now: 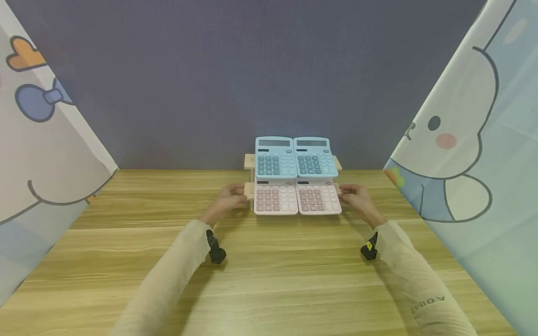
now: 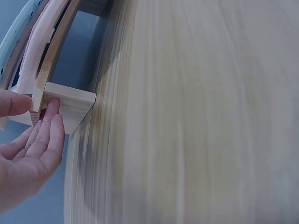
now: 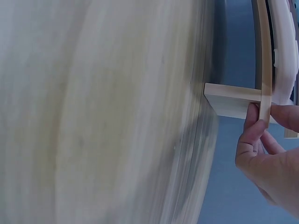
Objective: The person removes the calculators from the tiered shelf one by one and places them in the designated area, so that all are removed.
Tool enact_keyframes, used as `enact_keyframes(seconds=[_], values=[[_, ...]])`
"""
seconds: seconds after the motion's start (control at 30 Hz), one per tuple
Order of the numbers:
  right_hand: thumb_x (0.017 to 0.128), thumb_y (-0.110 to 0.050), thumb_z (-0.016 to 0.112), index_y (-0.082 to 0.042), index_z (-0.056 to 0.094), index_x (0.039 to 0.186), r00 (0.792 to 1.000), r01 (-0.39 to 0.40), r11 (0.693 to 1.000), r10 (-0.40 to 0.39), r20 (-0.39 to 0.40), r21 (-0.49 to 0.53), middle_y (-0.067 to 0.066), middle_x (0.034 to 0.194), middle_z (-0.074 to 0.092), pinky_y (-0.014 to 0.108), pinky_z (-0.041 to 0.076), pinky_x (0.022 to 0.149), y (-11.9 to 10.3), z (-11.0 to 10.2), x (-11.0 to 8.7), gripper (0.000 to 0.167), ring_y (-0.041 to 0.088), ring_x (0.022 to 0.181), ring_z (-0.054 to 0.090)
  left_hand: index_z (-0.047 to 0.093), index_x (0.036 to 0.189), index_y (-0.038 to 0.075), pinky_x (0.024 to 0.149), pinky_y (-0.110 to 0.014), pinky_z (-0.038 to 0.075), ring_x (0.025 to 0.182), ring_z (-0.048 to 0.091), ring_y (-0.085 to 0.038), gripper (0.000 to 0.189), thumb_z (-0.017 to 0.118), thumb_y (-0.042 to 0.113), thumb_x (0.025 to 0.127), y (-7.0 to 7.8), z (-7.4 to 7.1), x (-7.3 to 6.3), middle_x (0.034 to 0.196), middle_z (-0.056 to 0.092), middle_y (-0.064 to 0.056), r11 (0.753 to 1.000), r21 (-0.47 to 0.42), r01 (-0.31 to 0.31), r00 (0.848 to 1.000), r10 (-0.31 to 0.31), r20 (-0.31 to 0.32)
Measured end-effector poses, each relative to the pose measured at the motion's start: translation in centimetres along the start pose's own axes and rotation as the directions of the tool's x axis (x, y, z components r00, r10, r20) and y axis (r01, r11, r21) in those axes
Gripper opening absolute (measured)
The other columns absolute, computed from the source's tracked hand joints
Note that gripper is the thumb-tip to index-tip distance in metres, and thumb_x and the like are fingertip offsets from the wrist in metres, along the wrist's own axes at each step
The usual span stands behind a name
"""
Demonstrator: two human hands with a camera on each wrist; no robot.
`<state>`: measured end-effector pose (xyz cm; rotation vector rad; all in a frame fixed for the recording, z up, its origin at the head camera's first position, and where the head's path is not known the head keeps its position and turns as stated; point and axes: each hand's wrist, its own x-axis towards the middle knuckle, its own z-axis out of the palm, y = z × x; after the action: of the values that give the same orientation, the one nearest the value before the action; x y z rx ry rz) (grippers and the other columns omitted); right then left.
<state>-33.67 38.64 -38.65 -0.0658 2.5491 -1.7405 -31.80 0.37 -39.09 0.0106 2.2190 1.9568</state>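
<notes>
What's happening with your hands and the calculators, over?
Left hand and right hand pinch wooden stand at lower-tier ends. Two blue calculators upper tier, two pink calculators lower. No obstruction visible.

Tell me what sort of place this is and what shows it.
Probably a small staged booth, perhaps for display or recording: cartoon-printed sheets flank a wood-grain tabletop, and four calculators sit on a wooden rack near a plain dark backdrop.

Pink calculators [image 1: 276,198] — displays hidden; sleeves [image 1: 164,275] — cut off at bottom.
</notes>
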Motion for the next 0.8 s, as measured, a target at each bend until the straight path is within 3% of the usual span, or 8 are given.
enact_keyframes(seconds=[0.3, 0.43, 0.8], values=[[0.088, 0.001, 0.051, 0.013, 0.039, 0.129, 1.000, 0.005, 1.000, -0.005, 0.013, 0.012, 0.025, 0.119, 0.044, 0.017, 0.051, 0.078, 0.42, -0.27, 0.33, 0.045, 0.009, 0.089, 0.048, 0.029, 0.136, -0.008, 0.096, -0.039, 0.047, 0.104, 0.055, -0.031, 0.054, 0.051, -0.005, 0.086, -0.19, -0.17, 0.12, 0.126, 0.040, -0.027, 1.000, 0.028, -0.002, 1.000, 0.002, 0.007], [0.087, 0.001, 0.052, 0.012, 0.040, 0.129, 1.000, -0.004, 1.000, 0.004, 0.012, 0.017, 0.026, 0.121, 0.043, 0.012, 0.049, 0.073, 0.62, -0.22, 0.35, 0.045, 0.011, 0.091, 0.048, 0.028, 0.137, -0.007, 0.097, -0.039, 0.046, 0.107, 0.054, -0.033, 0.054, 0.049, -0.004, 0.087, -0.14, -0.23, 0.09, 0.128, 0.038, -0.028, 0.999, 0.046, 0.006, 1.000, -0.007, 0.016], [0.086, 0.001, 0.053, 0.009, 0.042, 0.130, 1.000, -0.014, 1.000, 0.014, 0.003, 0.016, 0.027, 0.122, 0.044, 0.013, 0.049, 0.074, 0.51, -0.30, 0.38, 0.046, 0.012, 0.089, 0.050, 0.026, 0.139, -0.006, 0.100, -0.041, 0.043, 0.115, 0.049, -0.039, 0.054, 0.048, -0.002, 0.089, -0.08, -0.33, -0.06, 0.131, 0.035, -0.029, 0.997, 0.078, 0.005, 1.000, -0.007, 0.031]])
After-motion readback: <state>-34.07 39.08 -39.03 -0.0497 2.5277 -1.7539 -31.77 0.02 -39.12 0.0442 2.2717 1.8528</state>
